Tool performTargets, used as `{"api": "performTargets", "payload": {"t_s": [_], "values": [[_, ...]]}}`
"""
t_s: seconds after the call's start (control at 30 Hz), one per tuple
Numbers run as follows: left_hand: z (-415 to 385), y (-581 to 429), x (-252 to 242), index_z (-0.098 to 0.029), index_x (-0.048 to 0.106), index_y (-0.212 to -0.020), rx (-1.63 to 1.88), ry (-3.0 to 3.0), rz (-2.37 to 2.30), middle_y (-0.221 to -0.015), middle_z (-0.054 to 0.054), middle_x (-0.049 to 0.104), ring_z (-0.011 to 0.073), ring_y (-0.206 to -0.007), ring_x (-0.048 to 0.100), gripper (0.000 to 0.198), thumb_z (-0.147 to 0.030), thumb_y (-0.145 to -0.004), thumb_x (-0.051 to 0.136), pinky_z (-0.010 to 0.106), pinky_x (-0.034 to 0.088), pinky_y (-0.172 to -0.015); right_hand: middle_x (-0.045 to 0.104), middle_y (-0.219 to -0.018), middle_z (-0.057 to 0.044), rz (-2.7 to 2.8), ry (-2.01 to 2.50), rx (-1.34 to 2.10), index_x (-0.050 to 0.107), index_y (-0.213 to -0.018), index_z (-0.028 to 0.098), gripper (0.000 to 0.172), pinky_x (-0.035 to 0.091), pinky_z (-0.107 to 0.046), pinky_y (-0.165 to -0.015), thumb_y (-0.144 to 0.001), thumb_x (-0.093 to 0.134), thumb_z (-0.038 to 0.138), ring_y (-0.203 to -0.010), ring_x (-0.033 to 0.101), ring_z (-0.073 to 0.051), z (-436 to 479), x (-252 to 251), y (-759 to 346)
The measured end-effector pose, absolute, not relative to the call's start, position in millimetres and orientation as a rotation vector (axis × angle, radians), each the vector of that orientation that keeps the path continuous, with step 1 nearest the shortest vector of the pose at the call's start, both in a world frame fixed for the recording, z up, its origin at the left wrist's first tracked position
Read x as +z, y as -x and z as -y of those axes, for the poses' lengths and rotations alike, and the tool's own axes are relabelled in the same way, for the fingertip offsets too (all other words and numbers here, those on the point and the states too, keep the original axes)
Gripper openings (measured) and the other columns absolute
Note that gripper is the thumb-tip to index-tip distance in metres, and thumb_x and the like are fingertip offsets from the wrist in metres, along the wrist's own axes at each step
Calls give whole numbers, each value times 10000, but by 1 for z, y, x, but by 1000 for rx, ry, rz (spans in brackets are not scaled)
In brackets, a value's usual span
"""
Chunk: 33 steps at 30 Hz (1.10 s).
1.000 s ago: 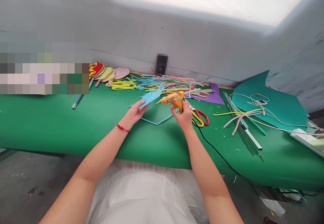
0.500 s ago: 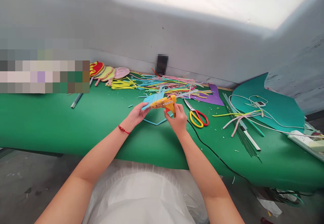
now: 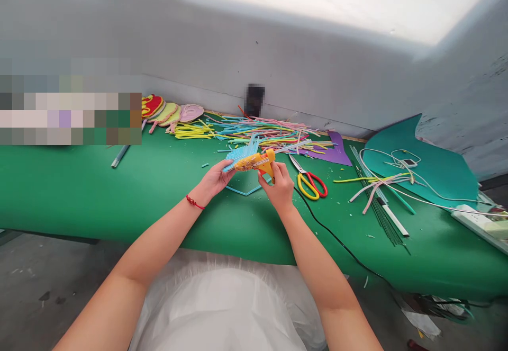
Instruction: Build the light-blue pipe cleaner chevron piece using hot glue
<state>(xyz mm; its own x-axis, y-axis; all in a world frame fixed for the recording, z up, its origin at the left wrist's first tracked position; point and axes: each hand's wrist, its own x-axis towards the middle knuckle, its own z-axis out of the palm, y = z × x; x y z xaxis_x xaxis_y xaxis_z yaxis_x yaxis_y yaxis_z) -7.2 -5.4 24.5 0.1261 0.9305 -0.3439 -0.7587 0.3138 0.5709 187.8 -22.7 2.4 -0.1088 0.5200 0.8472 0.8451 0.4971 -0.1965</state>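
Observation:
My right hand [image 3: 279, 184] is closed round the handle of a yellow glue gun [image 3: 257, 161], whose nozzle end points left. A blue pipe-cleaner piece [image 3: 239, 153], made of rows laid side by side, is pinched at its left edge by my left hand [image 3: 215, 177]. The gun's front lies over part of this piece and hides where the nozzle meets it. On the table below, a bent blue pipe cleaner [image 3: 246, 194] forms an angled outline, partly hidden by my hands. Scissors [image 3: 308, 180] with one yellow and one red handle lie right of my right hand.
Loose coloured pipe cleaners [image 3: 273, 128] are heaped at the back of the green table [image 3: 159, 197]. Finished fan-shaped pieces [image 3: 190, 113] lie back left. A black cord [image 3: 337, 240] runs right from the gun. Thin wires [image 3: 381, 213], a teal sheet [image 3: 440, 173] and a power strip [image 3: 472, 214] are at right.
The glue gun has shifted very slightly to the left over the blue piece. Both hands keep their hold, and the rest looks the same.

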Motion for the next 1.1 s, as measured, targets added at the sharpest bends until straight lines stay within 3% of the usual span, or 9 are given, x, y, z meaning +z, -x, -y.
{"api": "performTargets", "payload": {"t_s": [0.77,1.1], "values": [[8,8,31,-63,649,-1029,1235,-259,-737,-817,61,719,107,-666,677,226,-29,-829,551,168,574,-674,601,-924,-99,1799,1162,-323,563,-1208,165,366,500,-250,-644,-886,526,335,-809,608,-167,23,4,-192],[7,9,27,-72,633,-1119,1233,-269,-716,-864,70,734,125,-714,699,305,-33,-826,557,199,575,-768,588,-913,-97,1740,1235,-296,573,-1188,162,369,471,-247,-572,-882,526,363,-745,598,-163,22,6,-196]]}}
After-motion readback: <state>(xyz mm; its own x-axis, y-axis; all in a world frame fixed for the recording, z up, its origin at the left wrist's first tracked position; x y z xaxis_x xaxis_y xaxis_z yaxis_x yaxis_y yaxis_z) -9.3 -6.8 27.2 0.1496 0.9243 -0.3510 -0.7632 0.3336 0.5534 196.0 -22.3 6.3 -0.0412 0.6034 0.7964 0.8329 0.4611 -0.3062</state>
